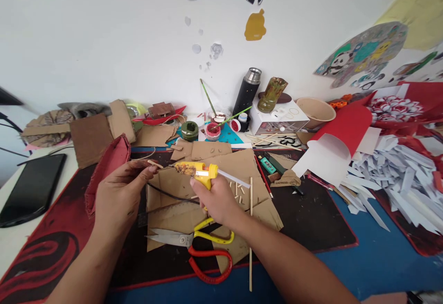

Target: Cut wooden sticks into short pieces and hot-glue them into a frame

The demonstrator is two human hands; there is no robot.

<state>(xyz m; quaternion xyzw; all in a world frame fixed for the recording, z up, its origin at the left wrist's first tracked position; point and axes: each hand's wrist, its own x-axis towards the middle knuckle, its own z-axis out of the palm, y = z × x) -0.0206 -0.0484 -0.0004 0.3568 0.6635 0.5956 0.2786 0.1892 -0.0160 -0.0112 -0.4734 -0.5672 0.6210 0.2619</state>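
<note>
Between its thumb and fingers, my left hand point(122, 191) pinches a short wooden stick piece point(154, 163). My right hand point(219, 200) is wrapped round the handle of a yellow glue gun point(195, 170), whose nozzle points left close to the stick piece. A clear glue stick point(233, 178) sticks out of the gun's back. Under both hands lies a cardboard sheet point(263, 207) with several small cut stick pieces point(236, 188) on it. Scissors point(180, 239) with one yellow and one red handle lie open below. A long thin stick point(251, 248) lies right of them.
A red cardboard piece point(109, 170) stands beside my left hand. Paint pots point(212, 131), a black flask point(246, 92) and a white box point(278, 119) stand at the back. White paper strips point(404, 170) pile up at right; a black tablet-like device point(31, 188) lies at left.
</note>
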